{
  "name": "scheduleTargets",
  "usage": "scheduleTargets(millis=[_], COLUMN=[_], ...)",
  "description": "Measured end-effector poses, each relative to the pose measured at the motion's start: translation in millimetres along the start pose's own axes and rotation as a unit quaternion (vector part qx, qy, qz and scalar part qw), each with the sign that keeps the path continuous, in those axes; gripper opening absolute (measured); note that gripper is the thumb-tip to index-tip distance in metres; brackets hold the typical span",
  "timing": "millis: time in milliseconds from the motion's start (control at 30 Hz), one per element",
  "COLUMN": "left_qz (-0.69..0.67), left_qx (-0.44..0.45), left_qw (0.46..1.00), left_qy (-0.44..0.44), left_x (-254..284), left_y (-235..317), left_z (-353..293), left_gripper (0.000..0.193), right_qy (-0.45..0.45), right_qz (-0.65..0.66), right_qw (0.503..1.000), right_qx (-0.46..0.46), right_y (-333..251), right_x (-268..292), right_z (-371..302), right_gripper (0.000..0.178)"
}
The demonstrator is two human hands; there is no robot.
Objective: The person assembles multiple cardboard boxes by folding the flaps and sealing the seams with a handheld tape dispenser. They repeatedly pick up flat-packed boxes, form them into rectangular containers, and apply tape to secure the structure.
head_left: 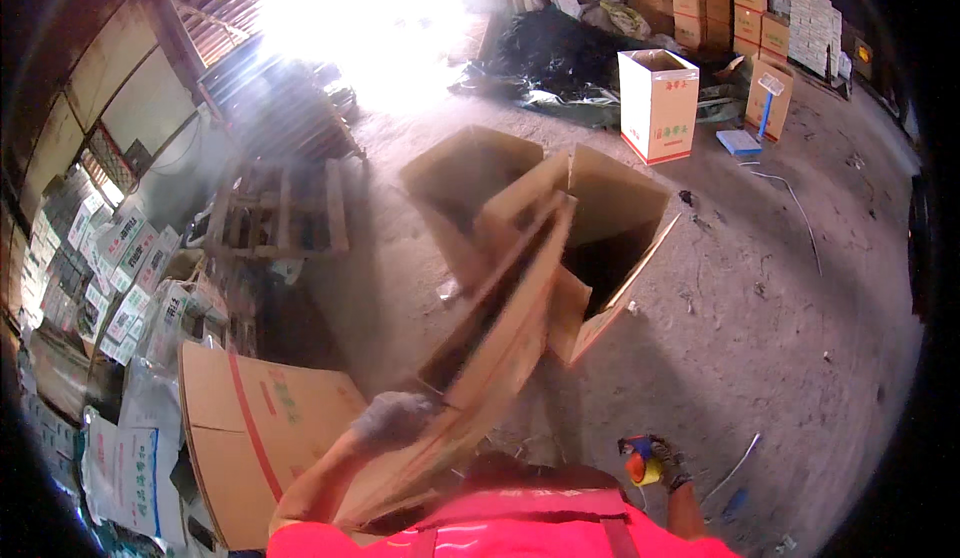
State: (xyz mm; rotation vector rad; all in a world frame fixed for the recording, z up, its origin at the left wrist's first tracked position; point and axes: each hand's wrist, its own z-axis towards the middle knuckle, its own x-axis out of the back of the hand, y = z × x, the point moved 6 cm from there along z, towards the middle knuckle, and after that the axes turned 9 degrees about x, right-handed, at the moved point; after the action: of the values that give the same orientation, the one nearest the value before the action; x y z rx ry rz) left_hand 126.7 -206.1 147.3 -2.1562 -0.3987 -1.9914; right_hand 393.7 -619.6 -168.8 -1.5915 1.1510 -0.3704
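Observation:
My left hand [395,420], in a greyish glove, grips the edge of a partly flattened cardboard box [515,353]. That box is tilted in front of me and a little blurred. Low on the right, my right hand [675,468] is closed around a tape dispenser [640,460] with blue, red and yellow parts. Just beyond the held box stand two brown cartons with open tops, one on the left [440,193] and one on the right [625,183]. The held box hides part of both.
Flat cardboard [270,408] leans at my left, near bundled printed sheets [130,248] and a wooden pallet [280,223]. Farther off stand a tall open carton [658,113], a blue platform scale [740,143], black sheeting [560,53] and stacked cartons [690,3]. A cord [800,208] crosses the floor.

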Motion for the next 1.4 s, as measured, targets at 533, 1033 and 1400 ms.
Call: scheduleTargets(millis=[533,1033,1400], left_qz=[0.088,0.081,-0.261], left_qx=[-0.195,-0.153,0.009], left_qw=[0.977,0.983,0.964], left_qy=[-0.016,0.053,-0.045], left_x=[2.9,-54.3,-39.3], left_y=[44.7,-68.5,-65.0], left_z=[64.8,70.6,85.7], left_gripper=[0.025,0.022,0.055], right_qy=[0.230,0.092,-0.341], right_qz=[0.106,-0.137,-0.492], right_qw=[0.944,0.919,0.791], right_qx=[0.210,0.357,0.128], right_y=[-109.3,-300.0,-191.3], right_x=[210.3,10.4,-293.4], right_z=[-90.1,-45.9,6.1], right_gripper=[0.054,0.015,0.029])
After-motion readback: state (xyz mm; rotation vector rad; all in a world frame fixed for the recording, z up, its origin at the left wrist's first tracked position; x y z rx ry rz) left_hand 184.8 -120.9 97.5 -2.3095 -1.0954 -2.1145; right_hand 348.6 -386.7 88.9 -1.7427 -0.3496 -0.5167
